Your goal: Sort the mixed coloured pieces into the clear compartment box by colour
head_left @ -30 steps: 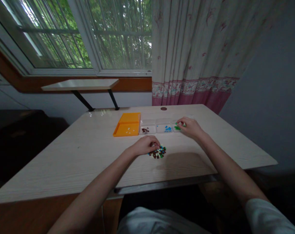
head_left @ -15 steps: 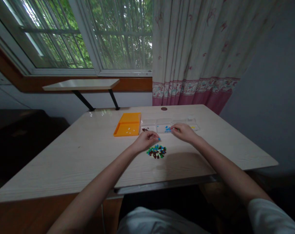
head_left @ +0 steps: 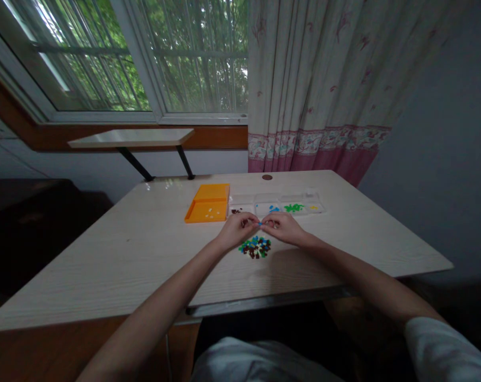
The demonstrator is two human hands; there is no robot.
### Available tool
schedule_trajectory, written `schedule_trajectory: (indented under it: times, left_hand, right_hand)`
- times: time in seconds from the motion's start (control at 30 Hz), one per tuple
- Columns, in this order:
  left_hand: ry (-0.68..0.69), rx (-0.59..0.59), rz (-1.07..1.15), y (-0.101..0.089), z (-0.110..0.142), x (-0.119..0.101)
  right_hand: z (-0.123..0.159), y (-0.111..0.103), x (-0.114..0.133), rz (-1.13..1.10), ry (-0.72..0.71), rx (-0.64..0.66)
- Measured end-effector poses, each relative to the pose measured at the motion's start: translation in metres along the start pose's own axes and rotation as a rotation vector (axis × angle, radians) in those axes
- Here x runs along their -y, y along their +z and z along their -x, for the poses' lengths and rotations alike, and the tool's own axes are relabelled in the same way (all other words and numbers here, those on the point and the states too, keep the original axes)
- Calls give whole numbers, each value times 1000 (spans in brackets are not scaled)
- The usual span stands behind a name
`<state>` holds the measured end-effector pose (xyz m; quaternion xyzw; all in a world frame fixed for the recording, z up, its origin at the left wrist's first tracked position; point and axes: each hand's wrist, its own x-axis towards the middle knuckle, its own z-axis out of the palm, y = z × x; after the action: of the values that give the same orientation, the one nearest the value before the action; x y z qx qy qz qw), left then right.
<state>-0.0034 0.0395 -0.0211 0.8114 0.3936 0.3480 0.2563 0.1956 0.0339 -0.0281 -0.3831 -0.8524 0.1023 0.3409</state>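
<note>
Between the fingertips of both hands is a small blue piece [head_left: 260, 223], too small to name more exactly. My left hand [head_left: 239, 229] pinches it from the left, and my right hand [head_left: 282, 227] meets it from the right with closed fingers. Just below my hands lies a mixed pile of small pieces [head_left: 255, 247] in blue, green, brown and pale yellow. Behind my hands stand clear plastic boxes. Brown pieces [head_left: 236, 211], blue pieces [head_left: 273, 209], green pieces [head_left: 293, 208] and yellow pieces [head_left: 314, 207] lie in separate compartments.
An orange box [head_left: 198, 202] stands open left of the clear boxes, with several whitish pieces in it. At the back left, a small raised shelf [head_left: 132, 138] stands on black supports. The wooden table [head_left: 145, 254] ends at a dark front edge near my body.
My right hand has moved from the blue compartment back and left to my left hand, and its fingertips now meet the blue piece. The green pieces have come into view.
</note>
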Motion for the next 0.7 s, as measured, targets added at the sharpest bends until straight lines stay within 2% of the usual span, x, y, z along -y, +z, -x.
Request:
schedule_trajectory:
  times: [0.23,0.37,0.53,0.7]
  left_hand:
    - [103,19,-53,-2,1,-3]
    - [74,37,-79,-4,1,-4]
    - [66,229,-198,-5,2,-4]
    - [72,304,-225,-4,3,-2]
  right_hand:
    - [-1,0,2,-13,-27,-12]
    - [-1,-5,-1,41,-41,-92]
    - [0,-21,-9,124,-69,-300]
    - [0,-29,-11,220,-53,-359]
